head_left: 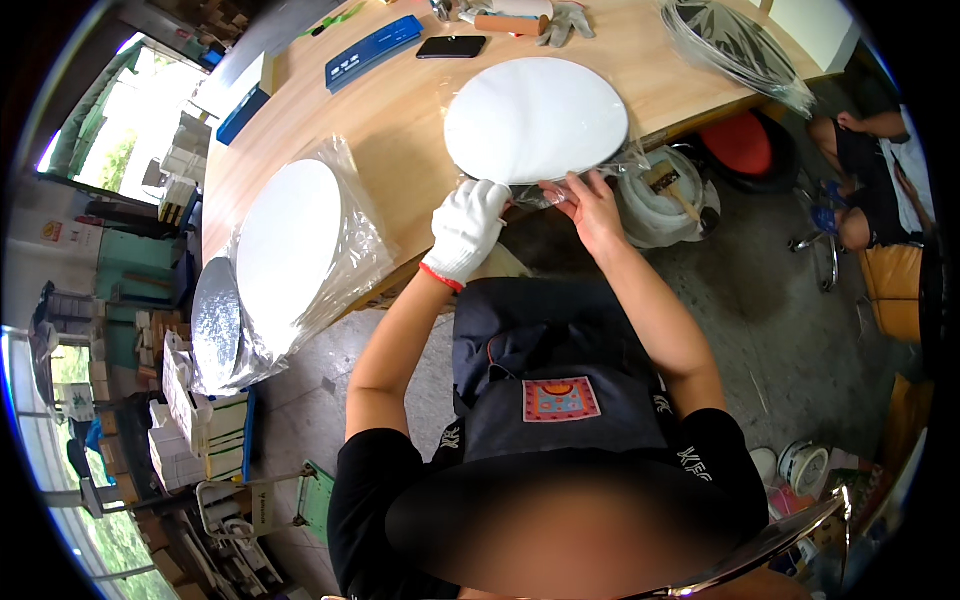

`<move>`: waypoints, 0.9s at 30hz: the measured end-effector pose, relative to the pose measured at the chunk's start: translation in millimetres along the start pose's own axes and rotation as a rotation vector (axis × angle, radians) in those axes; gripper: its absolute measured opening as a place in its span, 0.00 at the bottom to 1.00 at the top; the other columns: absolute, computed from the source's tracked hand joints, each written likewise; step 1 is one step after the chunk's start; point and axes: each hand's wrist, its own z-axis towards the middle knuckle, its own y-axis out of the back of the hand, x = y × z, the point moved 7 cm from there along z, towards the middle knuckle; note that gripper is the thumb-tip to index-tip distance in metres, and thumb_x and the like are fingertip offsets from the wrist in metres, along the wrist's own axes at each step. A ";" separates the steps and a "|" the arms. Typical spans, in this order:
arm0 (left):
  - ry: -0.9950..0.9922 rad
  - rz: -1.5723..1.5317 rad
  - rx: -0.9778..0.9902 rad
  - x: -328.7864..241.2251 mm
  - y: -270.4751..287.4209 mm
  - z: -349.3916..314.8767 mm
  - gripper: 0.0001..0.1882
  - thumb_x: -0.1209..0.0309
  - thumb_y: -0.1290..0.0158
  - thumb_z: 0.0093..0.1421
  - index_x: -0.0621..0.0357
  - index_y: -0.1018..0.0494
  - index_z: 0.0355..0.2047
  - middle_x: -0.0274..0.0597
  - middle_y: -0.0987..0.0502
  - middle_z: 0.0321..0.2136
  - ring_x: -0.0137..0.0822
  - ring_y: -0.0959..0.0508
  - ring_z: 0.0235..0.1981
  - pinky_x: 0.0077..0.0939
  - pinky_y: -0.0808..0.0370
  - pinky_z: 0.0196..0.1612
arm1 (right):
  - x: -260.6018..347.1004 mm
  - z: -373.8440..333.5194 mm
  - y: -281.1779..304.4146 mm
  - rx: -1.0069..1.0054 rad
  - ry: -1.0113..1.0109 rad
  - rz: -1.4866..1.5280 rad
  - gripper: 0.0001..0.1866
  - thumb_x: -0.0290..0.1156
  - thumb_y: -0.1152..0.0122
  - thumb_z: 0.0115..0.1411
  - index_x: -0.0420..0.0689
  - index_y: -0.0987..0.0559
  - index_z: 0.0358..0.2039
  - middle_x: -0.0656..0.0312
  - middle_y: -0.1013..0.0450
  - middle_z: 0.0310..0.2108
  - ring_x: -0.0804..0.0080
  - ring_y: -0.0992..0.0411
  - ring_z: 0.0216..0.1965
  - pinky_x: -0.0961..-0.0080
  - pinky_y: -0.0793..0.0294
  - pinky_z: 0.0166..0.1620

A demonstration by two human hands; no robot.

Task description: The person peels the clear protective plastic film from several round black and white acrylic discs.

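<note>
In the head view, a white oval-looking disc [536,120] lies flat on the light wood surface [400,130], near its front edge and straight ahead of the person, inside a clear plastic bag [636,160] whose film shows past the disc's rim. The left grip [470,225], in a white knitted glove with a red cuff, is curled closed on the bag's near edge, just below the disc. The right grip [588,212], bare, pinches the same edge of film between thumb and fingers, a little to the right of the glove. To the left, a second white disc [290,240] lies in crumpled clear film at the surface's edge, with a silvery disc [217,312] beside it. Farther back are a long blue box [374,52], a dark phone [452,46], a brown cylinder [512,24] and a grey glove [568,24]; a pile of clear film [735,52] sits at the far right. Below the surface's right side stand a pale bucket [640,228] with a brush [672,188] across its top and a red-topped seat [737,145]; another person [905,180] sits well apart at the right.
</note>
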 end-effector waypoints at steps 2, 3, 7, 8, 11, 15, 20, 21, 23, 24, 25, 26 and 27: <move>0.034 -0.100 0.125 5.4 -7.0 -6.0 0.14 0.67 0.37 0.49 0.53 0.26 0.35 0.40 0.23 0.33 0.45 0.24 0.38 0.40 0.25 0.40 | -1.7 -13.7 13.4 0.135 -0.198 -0.324 0.15 0.37 0.46 0.68 0.38 0.29 0.47 0.51 0.21 0.34 0.69 0.21 0.29 0.77 0.21 0.31; 0.011 -0.135 0.120 0.1 -1.6 -6.5 0.19 0.66 0.36 0.47 0.51 0.26 0.40 0.40 0.24 0.37 0.46 0.25 0.42 0.41 0.26 0.43 | 2.3 -20.8 25.1 0.200 -0.289 -0.485 0.16 0.39 0.46 0.68 0.38 0.26 0.46 0.52 0.20 0.33 0.71 0.21 0.28 0.79 0.22 0.29; -0.120 -0.074 0.094 -28.0 -1.0 -7.8 0.43 0.65 0.32 0.40 0.47 0.33 0.60 0.42 0.32 0.56 0.49 0.34 0.59 0.48 0.36 0.60 | 9.7 -25.0 88.1 -0.033 -0.233 -0.636 0.17 0.38 0.46 0.67 0.39 0.27 0.50 0.56 0.20 0.34 0.72 0.21 0.28 0.78 0.22 0.29; -0.132 -0.027 0.100 -36.6 -11.9 0.8 0.43 0.65 0.32 0.40 0.47 0.34 0.60 0.43 0.33 0.57 0.50 0.35 0.60 0.49 0.37 0.60 | 12.3 -17.0 92.5 -0.068 -0.146 -0.451 0.17 0.32 0.48 0.65 0.40 0.30 0.53 0.55 0.21 0.39 0.70 0.21 0.37 0.74 0.21 0.40; -0.169 0.110 0.075 -40.6 -48.7 26.2 0.41 0.70 0.34 0.40 0.48 0.32 0.59 0.42 0.31 0.57 0.49 0.33 0.58 0.44 0.33 0.58 | 12.6 13.1 78.5 -0.039 -0.061 -0.128 0.22 0.23 0.52 0.62 0.41 0.33 0.58 0.50 0.27 0.53 0.64 0.26 0.51 0.67 0.27 0.55; -0.098 -0.100 -0.081 -17.8 -39.7 49.3 0.25 0.76 0.39 0.47 0.51 0.25 0.49 0.40 0.21 0.41 0.45 0.22 0.41 0.36 0.25 0.43 | 30.6 7.1 57.9 -0.020 -0.032 -0.213 0.25 0.23 0.52 0.62 0.41 0.34 0.61 0.50 0.29 0.56 0.64 0.27 0.53 0.67 0.27 0.55; 0.561 -0.841 -0.461 54.6 20.6 61.8 0.09 0.68 0.46 0.66 0.59 0.21 0.41 0.24 0.29 0.22 0.20 0.34 0.24 0.19 0.35 0.26 | 48.5 -29.9 25.6 0.199 -0.023 -0.341 0.21 0.27 0.51 0.66 0.41 0.32 0.60 0.51 0.27 0.54 0.64 0.26 0.52 0.69 0.27 0.55; 0.548 -0.949 -0.565 44.4 41.2 61.8 0.10 0.68 0.47 0.66 0.61 0.23 0.43 0.27 0.26 0.27 0.23 0.30 0.27 0.20 0.31 0.32 | 47.5 -34.5 16.6 0.246 -0.027 -0.342 0.21 0.29 0.51 0.67 0.41 0.32 0.59 0.51 0.27 0.53 0.64 0.26 0.52 0.69 0.27 0.55; 0.462 -1.349 -0.973 40.2 40.7 53.4 0.12 0.70 0.50 0.67 0.60 0.27 0.49 0.33 0.24 0.36 0.26 0.28 0.34 0.23 0.29 0.41 | 38.6 -34.1 5.8 0.274 -0.018 -0.424 0.31 0.44 0.49 0.68 0.44 0.40 0.66 0.49 0.31 0.58 0.63 0.30 0.56 0.65 0.31 0.57; 0.496 -1.552 -1.010 32.6 28.6 48.3 0.16 0.71 0.52 0.68 0.59 0.32 0.54 0.37 0.25 0.45 0.30 0.27 0.43 0.26 0.28 0.47 | 38.4 -35.2 -0.4 0.222 -0.022 -0.459 0.34 0.48 0.49 0.68 0.45 0.44 0.68 0.49 0.33 0.59 0.63 0.31 0.58 0.64 0.32 0.58; 0.656 -1.607 -1.058 31.4 9.2 37.6 0.17 0.70 0.51 0.68 0.58 0.34 0.55 0.39 0.26 0.46 0.32 0.27 0.46 0.28 0.27 0.48 | 40.3 -36.0 -3.6 0.165 -0.026 -0.500 0.38 0.52 0.49 0.67 0.47 0.47 0.70 0.49 0.34 0.61 0.62 0.33 0.59 0.63 0.34 0.58; 0.769 -1.678 -1.112 26.2 -8.5 31.5 0.17 0.68 0.51 0.68 0.58 0.33 0.55 0.40 0.26 0.47 0.34 0.27 0.46 0.29 0.27 0.48 | 41.5 -32.4 -6.4 0.169 -0.047 -0.548 0.46 0.60 0.51 0.65 0.49 0.55 0.72 0.49 0.38 0.63 0.62 0.37 0.63 0.61 0.38 0.60; 0.890 -1.762 -1.155 15.8 -29.2 28.3 0.17 0.65 0.51 0.68 0.57 0.33 0.54 0.41 0.27 0.47 0.35 0.27 0.46 0.30 0.27 0.49 | 44.1 -26.3 -1.7 0.121 -0.035 -0.499 0.45 0.58 0.48 0.65 0.47 0.54 0.72 0.52 0.37 0.61 0.64 0.32 0.58 0.64 0.33 0.57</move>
